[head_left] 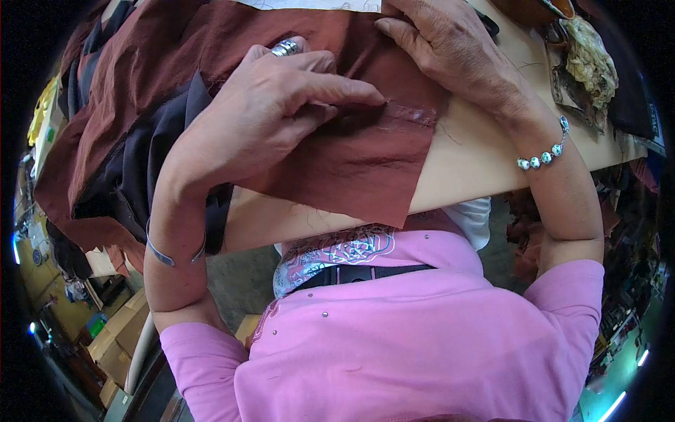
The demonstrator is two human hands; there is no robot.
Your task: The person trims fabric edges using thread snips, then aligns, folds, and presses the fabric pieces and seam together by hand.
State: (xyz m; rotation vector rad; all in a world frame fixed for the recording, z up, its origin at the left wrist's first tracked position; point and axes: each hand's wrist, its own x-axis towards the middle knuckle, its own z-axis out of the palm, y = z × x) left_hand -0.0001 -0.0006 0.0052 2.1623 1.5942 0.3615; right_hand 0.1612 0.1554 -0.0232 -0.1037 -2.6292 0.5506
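Observation:
A reddish-brown piece of cloth (351,169) lies over the table and hangs past its front edge. On it rests my left hand (281,98), index finger stretched out to the end of a stitched, shiny strip (411,114); the other fingers are loosely bent and apart, one wearing a silver ring. My right hand (443,42) lies on the cloth's upper right part, thumb apart, with some fingertips cut off by the top of the view. Neither hand visibly grips anything. Under my left forearm, dark cloth (133,165) is bunched up with the brown one.
The pale tabletop (485,158) shows at right and along the front edge. At upper right are a brown bowl-like object (541,8) and a crumpled yellowish bundle (587,60). White material (309,4) lies at the top. Cardboard boxes (123,330) stand at lower left.

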